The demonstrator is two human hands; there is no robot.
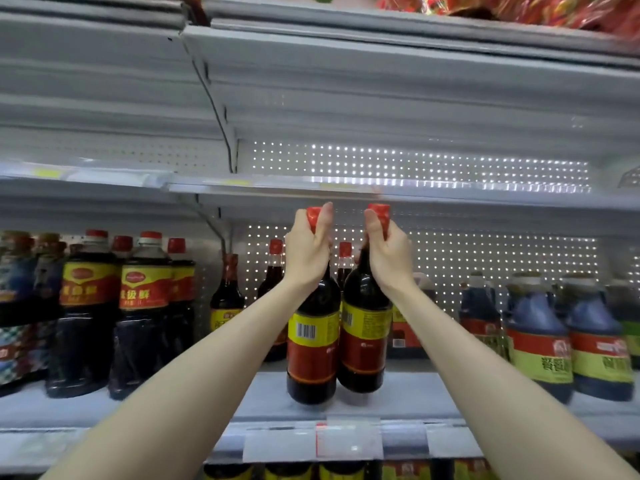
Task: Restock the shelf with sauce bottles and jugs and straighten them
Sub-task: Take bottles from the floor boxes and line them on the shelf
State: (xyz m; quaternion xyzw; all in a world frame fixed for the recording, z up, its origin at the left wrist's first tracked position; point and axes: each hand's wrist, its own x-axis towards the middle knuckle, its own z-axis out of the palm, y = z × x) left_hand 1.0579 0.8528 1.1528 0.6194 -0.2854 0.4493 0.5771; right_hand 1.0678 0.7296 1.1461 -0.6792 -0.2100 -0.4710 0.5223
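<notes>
My left hand has its grip curled tight round the neck of the left bottle; my right hand likewise grips the right bottle; both are side by side at the shelf front; I'd set them level, barcodes turned rearward.

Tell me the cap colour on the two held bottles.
Red: left cap, right cap; head view.
</notes>
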